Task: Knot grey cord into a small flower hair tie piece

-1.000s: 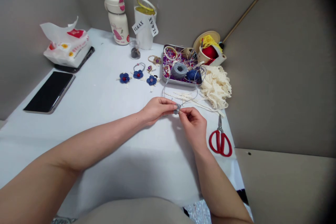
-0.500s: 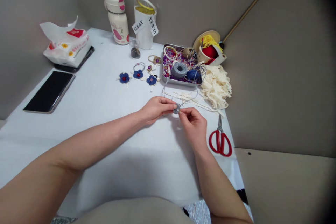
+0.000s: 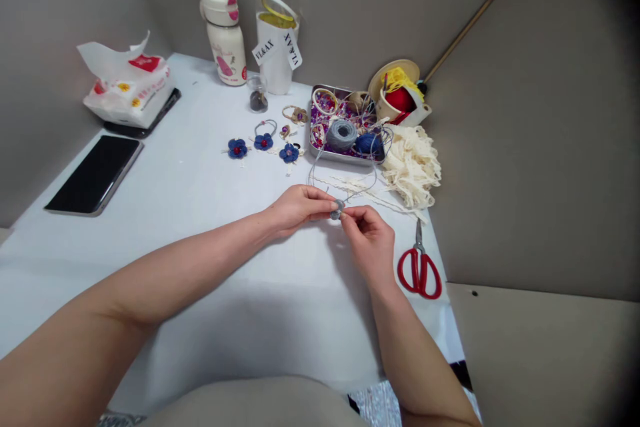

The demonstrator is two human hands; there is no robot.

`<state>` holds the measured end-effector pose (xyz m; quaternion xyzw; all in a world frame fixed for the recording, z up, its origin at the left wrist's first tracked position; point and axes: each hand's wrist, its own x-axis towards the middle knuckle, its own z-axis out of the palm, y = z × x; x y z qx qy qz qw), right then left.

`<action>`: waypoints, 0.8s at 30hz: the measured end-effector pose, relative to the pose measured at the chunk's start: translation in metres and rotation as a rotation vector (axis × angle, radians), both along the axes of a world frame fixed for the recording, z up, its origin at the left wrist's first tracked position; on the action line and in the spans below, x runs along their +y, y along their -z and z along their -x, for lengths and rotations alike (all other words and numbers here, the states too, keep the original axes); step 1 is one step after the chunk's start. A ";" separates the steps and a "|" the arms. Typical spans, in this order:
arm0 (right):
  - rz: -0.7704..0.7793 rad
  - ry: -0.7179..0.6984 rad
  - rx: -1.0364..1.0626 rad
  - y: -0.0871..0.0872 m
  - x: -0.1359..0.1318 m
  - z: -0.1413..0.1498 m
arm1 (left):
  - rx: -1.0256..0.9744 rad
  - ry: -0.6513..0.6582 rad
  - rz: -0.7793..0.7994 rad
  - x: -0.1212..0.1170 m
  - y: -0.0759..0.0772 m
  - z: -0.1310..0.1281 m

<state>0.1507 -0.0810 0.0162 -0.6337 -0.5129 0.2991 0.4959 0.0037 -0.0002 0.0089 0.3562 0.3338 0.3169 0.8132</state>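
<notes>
My left hand (image 3: pixel 299 207) and my right hand (image 3: pixel 369 237) meet over the white table (image 3: pixel 200 213), both pinching a small grey yarn piece (image 3: pixel 337 209) between fingertips. Thin grey thread (image 3: pixel 345 180) loops from it back to the grey yarn ball (image 3: pixel 341 133) in the metal tin (image 3: pixel 320 150). A blue yarn ball (image 3: pixel 369 142) lies beside the grey one in the tin.
Three blue yarn flowers (image 3: pixel 263 145) lie left of the tin. Red scissors (image 3: pixel 420 268) rest right of my right hand. A cream fibre pile (image 3: pixel 413 163), a cup of red and yellow yarn (image 3: pixel 399 97), a bottle (image 3: pixel 223 30), a white container (image 3: pixel 276 40), a tissue pack (image 3: pixel 127 83) and a phone (image 3: pixel 95 173) are about.
</notes>
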 end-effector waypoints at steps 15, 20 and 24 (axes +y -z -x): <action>0.033 0.017 0.254 0.002 0.002 0.002 | 0.058 -0.009 -0.026 0.000 -0.001 0.000; 0.022 0.016 0.287 0.003 0.003 0.002 | 0.077 0.006 -0.035 0.000 -0.003 0.000; 0.032 -0.001 0.304 0.002 0.004 0.001 | 0.088 0.014 -0.043 0.000 -0.004 0.000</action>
